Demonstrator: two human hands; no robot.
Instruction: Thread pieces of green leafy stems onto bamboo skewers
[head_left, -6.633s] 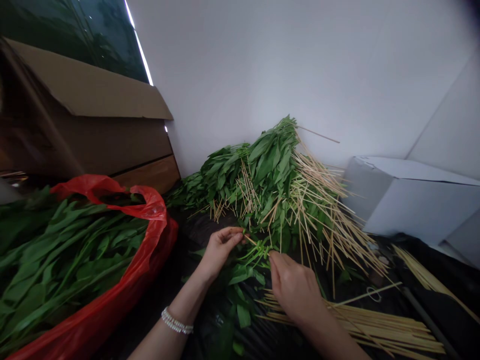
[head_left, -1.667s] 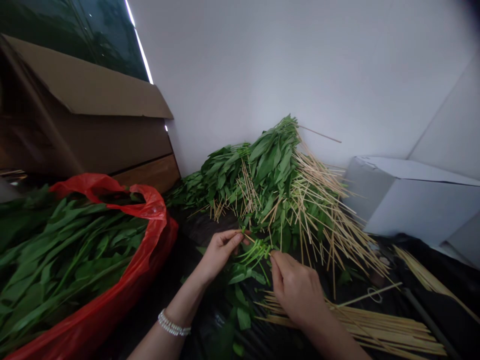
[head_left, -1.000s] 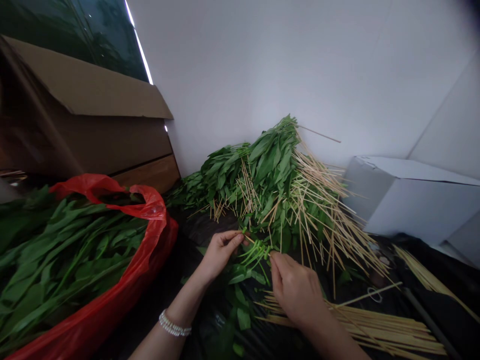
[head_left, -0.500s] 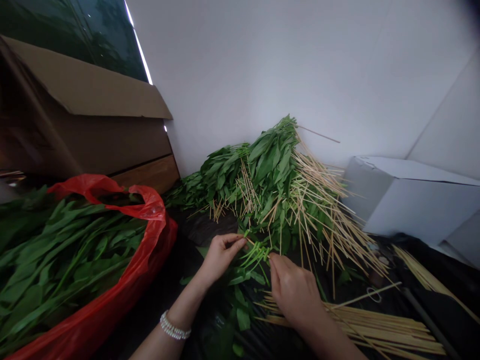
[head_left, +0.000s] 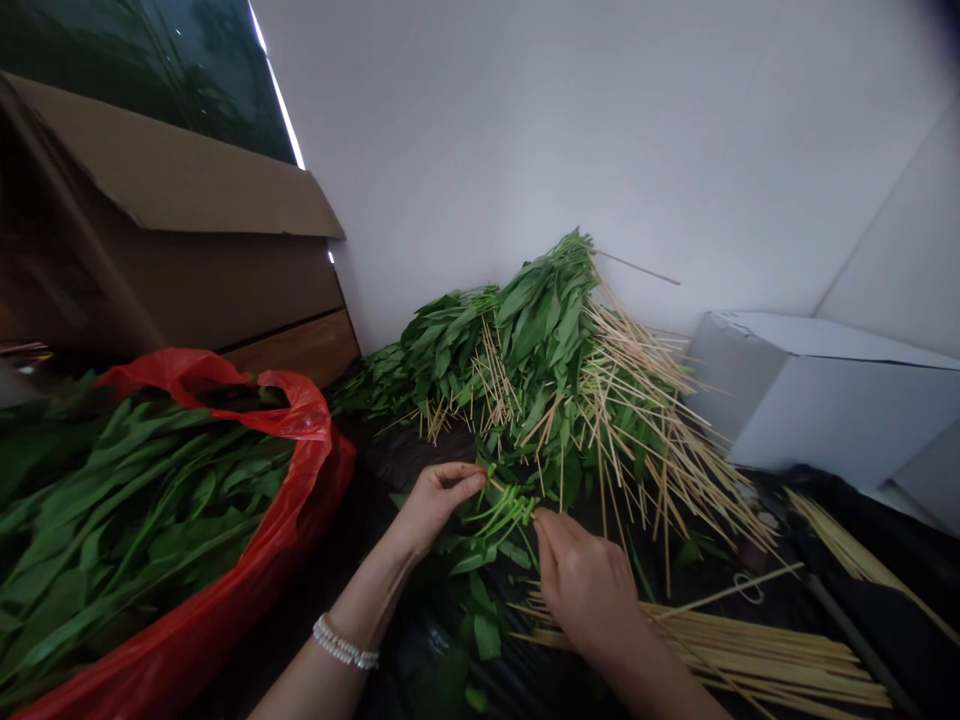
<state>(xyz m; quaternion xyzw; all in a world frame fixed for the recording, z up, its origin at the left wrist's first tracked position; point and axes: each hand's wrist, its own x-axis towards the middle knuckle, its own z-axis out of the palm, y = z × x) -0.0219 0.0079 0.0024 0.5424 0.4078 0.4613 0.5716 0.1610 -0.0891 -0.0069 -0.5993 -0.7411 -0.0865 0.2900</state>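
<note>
Not much moved tbh. The left hand (head_left: 435, 508) sits a bit lower than in the first shot, and the beaded bracelet (head_left: 345, 645) has slid left along with the wrist. The right hand (head_left: 585, 590) has crept a little left and down too. The bright green stems (head_left: 502, 515) between them now fan out wider toward the lower left, and the leaf (head_left: 471, 562) just under them lies flatter than before.
</note>
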